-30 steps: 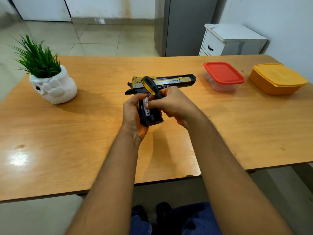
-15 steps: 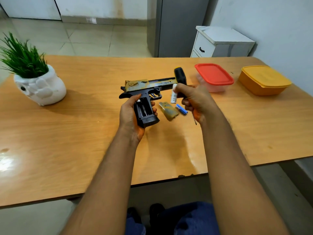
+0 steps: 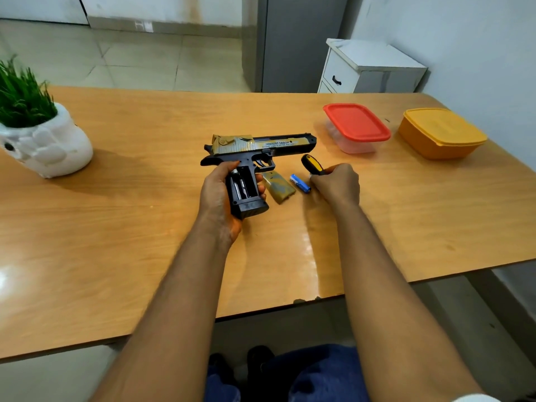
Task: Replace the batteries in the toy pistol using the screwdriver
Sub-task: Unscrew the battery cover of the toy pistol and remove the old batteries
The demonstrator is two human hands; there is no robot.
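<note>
The black and gold toy pistol (image 3: 261,146) lies flat on the wooden table (image 3: 145,216), barrel pointing right. My left hand (image 3: 216,195) grips its black handle, whose battery bay is open and shows metal contacts. Just right of the handle lies the gold battery cover (image 3: 279,188). Beside the cover rests a blue battery (image 3: 300,183). My right hand (image 3: 335,184) grips the screwdriver (image 3: 311,165), its black and yellow handle sticking out up-left, low over the table next to the blue battery. The screwdriver's shaft is hidden by the hand.
A white pot with a green plant (image 3: 43,140) stands at the table's left. A red-lidded clear box (image 3: 356,127) and an orange box (image 3: 441,134) sit at the back right. A white drawer cabinet (image 3: 368,68) stands behind the table.
My right hand has left the pistol's handle, swung right with the screwdriver and come down to the table by the blue battery. The white battery seen half a second ago is out of sight.
</note>
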